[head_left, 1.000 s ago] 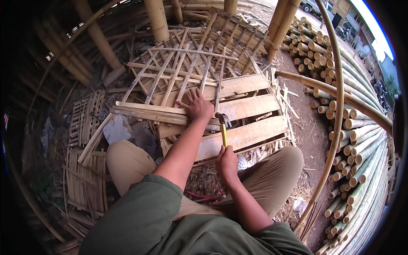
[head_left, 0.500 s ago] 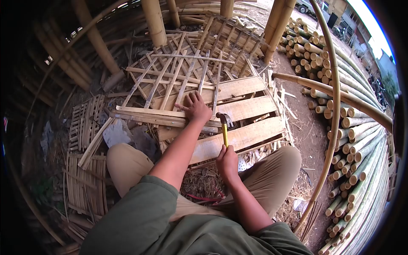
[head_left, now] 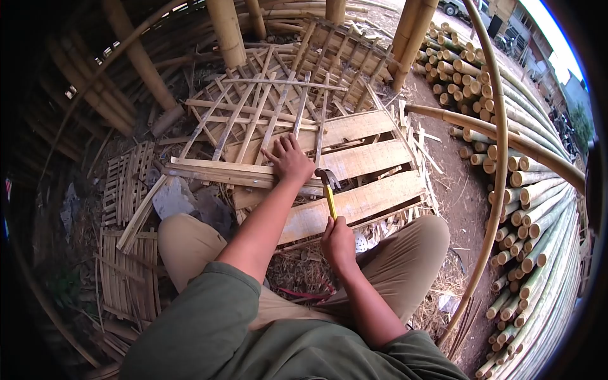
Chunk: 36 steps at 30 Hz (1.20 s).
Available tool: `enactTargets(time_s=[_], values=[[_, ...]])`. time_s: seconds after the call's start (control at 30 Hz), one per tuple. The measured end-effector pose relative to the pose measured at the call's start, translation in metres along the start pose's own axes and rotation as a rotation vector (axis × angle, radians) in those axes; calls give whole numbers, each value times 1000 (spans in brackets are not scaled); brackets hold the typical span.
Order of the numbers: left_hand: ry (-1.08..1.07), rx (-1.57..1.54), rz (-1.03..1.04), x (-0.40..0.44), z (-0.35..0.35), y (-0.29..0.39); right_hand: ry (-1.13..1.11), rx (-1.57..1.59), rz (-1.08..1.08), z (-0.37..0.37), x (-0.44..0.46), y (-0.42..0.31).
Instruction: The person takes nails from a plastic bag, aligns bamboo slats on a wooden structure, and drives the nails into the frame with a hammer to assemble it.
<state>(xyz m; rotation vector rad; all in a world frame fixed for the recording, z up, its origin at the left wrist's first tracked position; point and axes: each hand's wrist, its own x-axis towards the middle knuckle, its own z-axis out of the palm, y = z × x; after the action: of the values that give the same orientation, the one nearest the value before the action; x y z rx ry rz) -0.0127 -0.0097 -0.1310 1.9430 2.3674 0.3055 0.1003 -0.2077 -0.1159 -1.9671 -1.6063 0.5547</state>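
Observation:
My left hand lies over the near edge of a bamboo lattice, its fingers spread on the slats. Under and beside that palm run the stacked bamboo strips along the lattice's near side. In my right hand is a claw hammer with a yellow handle, gripped low. Its dark head is close to the end of the strips, right of my left hand; whether it touches them I cannot tell. Below the lattice, wide flat boards form a slatted platform with gaps between them.
Stacked bamboo poles fill the right side. A curved bamboo pole rises between me and them. Upright bamboo posts stand behind the lattice. Small slatted panels lie at the left, and straw and offcuts cover the ground.
The hammer head has shifted slightly left, toward my left hand, and its handle leans more. My left hand stays at the same place on the lattice.

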Motion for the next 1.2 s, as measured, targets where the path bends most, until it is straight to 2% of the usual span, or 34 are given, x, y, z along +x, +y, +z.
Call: enactTargets(time_s=[0.3, 0.5, 0.53, 0.6, 0.73, 1.2], values=[[48, -24, 1, -5, -6, 0, 13, -69, -40, -8, 3, -3], [49, -28, -12, -5, -10, -1, 168, 79, -92, -40, 8, -29], [60, -31, -7, -5, -9, -2, 160, 79, -90, -34, 8, -19], [67, -49, -3, -7, -7, -4, 5, -118, -142, -16, 10, 4], [55, -62, -1, -4, -8, -3, 29, -43, -60, -9, 8, 3], [93, -84, -12, -9, -9, -3, 48, -53, -71, -20, 11, -5]])
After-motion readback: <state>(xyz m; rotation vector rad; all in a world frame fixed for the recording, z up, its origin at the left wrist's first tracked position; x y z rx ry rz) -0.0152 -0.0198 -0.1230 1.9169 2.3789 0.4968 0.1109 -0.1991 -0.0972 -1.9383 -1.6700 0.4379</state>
